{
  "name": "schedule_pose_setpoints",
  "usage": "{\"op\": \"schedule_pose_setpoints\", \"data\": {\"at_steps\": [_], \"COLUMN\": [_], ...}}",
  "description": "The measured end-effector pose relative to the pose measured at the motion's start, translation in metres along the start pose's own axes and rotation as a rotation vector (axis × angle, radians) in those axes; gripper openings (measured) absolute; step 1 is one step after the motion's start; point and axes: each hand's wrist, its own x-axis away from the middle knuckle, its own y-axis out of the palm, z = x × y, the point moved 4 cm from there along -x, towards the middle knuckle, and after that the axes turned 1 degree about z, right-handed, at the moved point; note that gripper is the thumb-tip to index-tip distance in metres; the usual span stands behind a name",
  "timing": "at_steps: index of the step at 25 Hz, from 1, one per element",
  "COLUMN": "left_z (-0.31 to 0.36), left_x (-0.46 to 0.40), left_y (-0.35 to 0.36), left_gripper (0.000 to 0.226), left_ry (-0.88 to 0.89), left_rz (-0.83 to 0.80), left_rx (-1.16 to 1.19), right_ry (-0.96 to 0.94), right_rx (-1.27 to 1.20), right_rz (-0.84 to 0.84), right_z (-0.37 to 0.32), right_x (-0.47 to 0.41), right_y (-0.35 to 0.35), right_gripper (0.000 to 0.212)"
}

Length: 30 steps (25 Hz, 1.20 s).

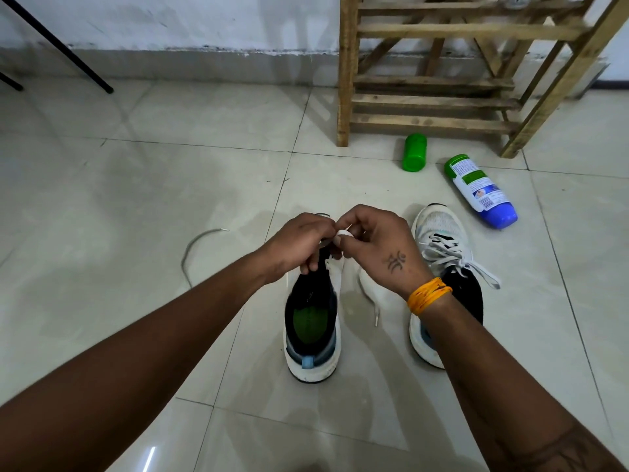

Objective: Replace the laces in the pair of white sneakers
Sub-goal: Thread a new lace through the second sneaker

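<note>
Floor: pale glossy tiles (pixel 136 185) are carrying everything, running up to a scuffed white wall behind.
Near sneaker: one white sneaker (pixel 312 335) is standing on the floor directly below the hands, heel toward the camera, its dark collar and green insole showing; this is the landmark.
Left hand: the left hand (pixel 299 245) is hovering over the near sneaker's tongue, fingers curled and pinching at the lace area.
Right hand: the right hand (pixel 377 243) is touching the left one above the same sneaker, pinching a white lace (pixel 343 231) between thumb and fingers; an orange thread band (pixel 429 296) is sitting on its wrist.
Lace tail: a white length is trailing on the floor just right of the near sneaker, its tip pointing toward the camera.
Second sneaker: the other white sneaker (pixel 442 267) is lying right of the near sneaker, partly behind the right wrist, wearing greyish laces loosely.
Loose lace: a grey lace (pixel 195 248) is curving across the floor left of the near sneaker.
Bottles: a green bottle (pixel 414 152) and a white bottle with a blue base (pixel 481 192) are lying beyond the near sneaker, to the right.
Rack: a wooden rack (pixel 442 80) is standing farther back against the wall.
</note>
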Motion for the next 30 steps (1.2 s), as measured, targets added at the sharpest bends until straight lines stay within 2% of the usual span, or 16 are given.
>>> {"op": "schedule_pose_setpoints", "data": {"at_steps": [2, 5, 7, 9, 11, 13, 16, 19, 20, 23, 24, 26, 28, 30], "left_z": [0.011, 0.013, -0.003, -0.027, -0.034, -0.016, 0.018, 0.006, -0.008, -0.043, -0.043, -0.029, -0.008, 0.003], "left_x": [0.003, 0.009, 0.009, 0.01, 0.014, 0.018, 0.022, 0.008, 0.002, -0.002, -0.001, 0.005, 0.015, 0.018], "left_y": [-0.005, -0.025, -0.048, -0.073, -0.08, -0.061, -0.023, -0.049, -0.069, -0.116, -0.115, -0.087, -0.046, -0.024], "left_gripper": [0.032, 0.034, 0.041, 0.046, 0.037, 0.024, 0.022, 0.014, 0.014, 0.012, 0.009, 0.011, 0.018, 0.018], "left_ry": [0.052, 0.145, 0.14, 0.062, 0.055, 0.113, 0.161, 0.1, 0.037, -0.157, -0.119, 0.016, 0.049, 0.092], "left_rz": [-0.077, -0.064, 0.071, 0.255, 0.339, 0.196, -0.085, -0.029, 0.024, 0.171, 0.207, 0.148, -0.062, -0.188], "left_rx": [0.012, -0.013, -0.051, -0.151, -0.285, -0.249, -0.117, -0.102, -0.224, -0.889, -0.904, -0.548, -0.173, -0.09], "right_ry": [0.131, 0.234, 0.259, 0.27, 0.259, 0.242, 0.224, 0.232, 0.24, 0.269, 0.271, 0.26, 0.245, 0.245], "right_rx": [-0.276, -0.469, -0.477, -0.462, -0.449, -0.431, -0.432, -0.429, -0.42, -0.395, -0.383, -0.391, -0.412, -0.43], "right_rz": [-0.046, -0.075, -0.071, -0.059, -0.061, -0.085, -0.116, -0.086, -0.085, -0.103, -0.102, -0.104, -0.12, -0.112], "right_z": [-0.006, -0.006, 0.0, 0.004, 0.006, 0.004, 0.0, 0.005, 0.008, 0.014, 0.014, 0.011, 0.004, 0.001], "right_x": [0.005, 0.008, 0.009, 0.011, 0.012, 0.012, 0.011, 0.012, 0.013, 0.02, 0.02, 0.017, 0.015, 0.015], "right_y": [-0.005, -0.012, -0.015, -0.016, -0.012, -0.003, 0.006, 0.001, -0.001, -0.002, -0.001, 0.007, 0.016, 0.019], "right_gripper": [0.008, 0.007, 0.01, 0.01, 0.009, 0.008, 0.005, 0.007, 0.008, 0.012, 0.012, 0.012, 0.01, 0.006]}}
